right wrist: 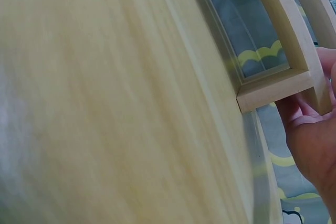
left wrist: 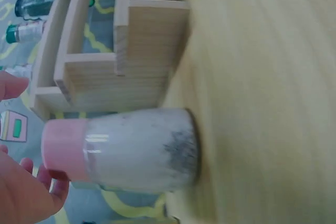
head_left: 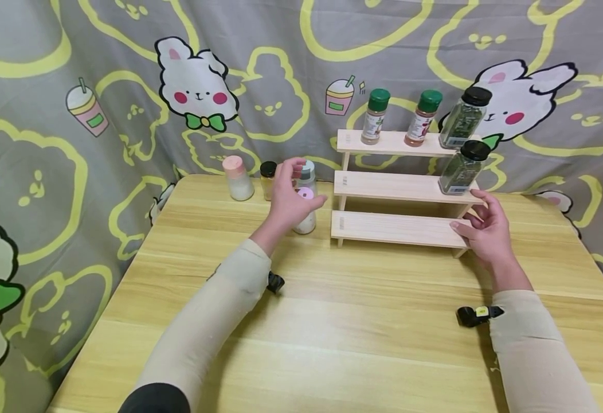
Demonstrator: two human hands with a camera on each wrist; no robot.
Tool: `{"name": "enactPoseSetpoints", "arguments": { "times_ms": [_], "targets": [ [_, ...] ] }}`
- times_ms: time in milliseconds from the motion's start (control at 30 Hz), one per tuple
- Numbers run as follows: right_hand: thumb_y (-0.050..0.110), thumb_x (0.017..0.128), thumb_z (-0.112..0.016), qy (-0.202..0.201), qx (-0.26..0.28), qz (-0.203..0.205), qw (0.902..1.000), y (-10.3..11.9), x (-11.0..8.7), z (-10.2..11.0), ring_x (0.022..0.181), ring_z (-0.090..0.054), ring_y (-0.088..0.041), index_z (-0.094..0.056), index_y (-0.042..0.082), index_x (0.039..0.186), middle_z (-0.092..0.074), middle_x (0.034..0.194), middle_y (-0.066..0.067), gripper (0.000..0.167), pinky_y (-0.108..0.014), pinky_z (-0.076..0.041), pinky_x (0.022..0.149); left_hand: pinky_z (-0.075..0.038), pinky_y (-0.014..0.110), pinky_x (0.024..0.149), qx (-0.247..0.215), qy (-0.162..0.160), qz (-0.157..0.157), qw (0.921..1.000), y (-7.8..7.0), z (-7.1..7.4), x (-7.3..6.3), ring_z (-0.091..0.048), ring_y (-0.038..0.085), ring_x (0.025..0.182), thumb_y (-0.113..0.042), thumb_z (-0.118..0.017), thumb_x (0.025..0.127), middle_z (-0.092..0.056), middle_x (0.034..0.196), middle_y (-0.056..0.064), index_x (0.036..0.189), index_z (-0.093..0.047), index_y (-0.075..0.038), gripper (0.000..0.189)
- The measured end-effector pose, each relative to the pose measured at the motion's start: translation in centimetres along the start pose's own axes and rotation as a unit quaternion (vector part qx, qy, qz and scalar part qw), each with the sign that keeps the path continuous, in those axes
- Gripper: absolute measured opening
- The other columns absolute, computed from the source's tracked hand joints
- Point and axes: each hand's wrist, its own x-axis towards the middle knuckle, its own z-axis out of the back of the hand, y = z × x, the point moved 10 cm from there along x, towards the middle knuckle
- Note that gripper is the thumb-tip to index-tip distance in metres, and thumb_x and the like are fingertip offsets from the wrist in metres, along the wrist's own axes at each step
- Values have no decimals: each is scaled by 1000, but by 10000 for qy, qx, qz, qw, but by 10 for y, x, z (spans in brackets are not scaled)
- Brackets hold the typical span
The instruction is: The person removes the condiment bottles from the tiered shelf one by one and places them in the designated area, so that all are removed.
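Note:
My left hand is spread beside a jar of white contents with a lilac-pink lid, thumb and fingers held apart. In the left wrist view this jar stands upright on the table, and the fingers are close to its lid; whether they touch cannot be told. My right hand grips the right end of a three-tier wooden rack. Its thumb lies on the lowest shelf and the other fingers curl behind. The right wrist view shows this hand at the rack's end frame.
Behind the left hand are a pale-blue-lidded jar, a black-capped jar and a peach-lidded jar. On the rack stand two green-capped shakers and two black-lidded herb jars. A patterned curtain hangs behind the table.

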Motion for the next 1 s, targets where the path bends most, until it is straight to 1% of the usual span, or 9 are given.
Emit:
{"name": "enactPoseSetpoints", "arguments": {
  "times_ms": [133,233,300,400,467,667,800,900,1000],
  "targets": [
    [-35,77,-58,-10,-10,48,10000,0,0,2,105,-62,-17,-50,14,142,-61,121,-3,82,-21,-56,74,-43,43,100,54,14,-197,9998,-14,-7,6,-47,28,115,-10,-92,68,-47,126,12,134,-48,-8,80],
    [-36,77,-56,21,56,113,9999,0,0,1,103,-64,-15,-50,12,142,-62,121,-4,81,-22,-56,72,-44,40,99,131,39,-248,9996,-23,-13,10,-48,25,113,-10,-92,67,-48,122,8,134,-48,-9,80],
    [-36,77,-56,52,107,138,9998,0,0,1,102,-65,-15,-50,12,142,-63,120,-4,81,-22,-56,72,-44,35,98,147,81,-274,9995,-29,-17,12,-48,24,112,-11,-92,67,-49,119,4,134,-48,-10,80],
    [-36,77,-56,78,120,156,9998,0,0,0,102,-65,-15,-50,12,142,-63,120,-4,81,-22,-56,72,-43,28,99,58,181,-330,9993,-38,-27,13,-48,22,112,-11,-92,68,-50,116,3,133,-48,-10,79],
    [-36,77,-56,75,105,153,9998,0,1,0,102,-64,-16,-50,12,142,-63,120,-4,81,-22,-56,72,-41,25,100,-23,265,-290,9992,-41,-34,13,-49,21,112,-12,-92,68,-49,116,1,134,-48,-12,79],
    [-36,76,-57,54,53,103,9999,-1,1,0,104,-63,-19,-51,13,142,-63,120,-4,82,-22,-56,72,-43,30,101,-223,443,-213,9985,-50,-57,16,-48,20,114,-12,-92,69,-48,119,5,136,-45,-13,82],
    [-35,76,-57,49,-6,110,9999,0,1,0,107,-63,-20,-50,13,142,-62,121,-3,82,-22,-56,74,-44,26,99,-264,497,-135,9983,-56,-73,16,-48,20,114,-13,-91,71,-48,119,3,138,-44,-15,82],
    [-35,77,-57,26,-15,90,10000,1,1,0,106,-63,-18,-50,14,142,-62,122,-3,82,-21,-56,74,-45,26,97,-287,503,-159,9982,-61,-84,15,-48,20,113,-14,-91,71,-47,118,1,137,-44,-15,81],
    [-35,77,-58,49,59,52,10000,0,0,-1,105,-63,-16,-50,14,142,-62,122,-3,82,-21,-56,74,-46,26,95,-314,479,-222,9981,-66,-96,12,-48,18,112,-14,-91,71,-48,119,4,136,-44,-13,81]
  ]
}}
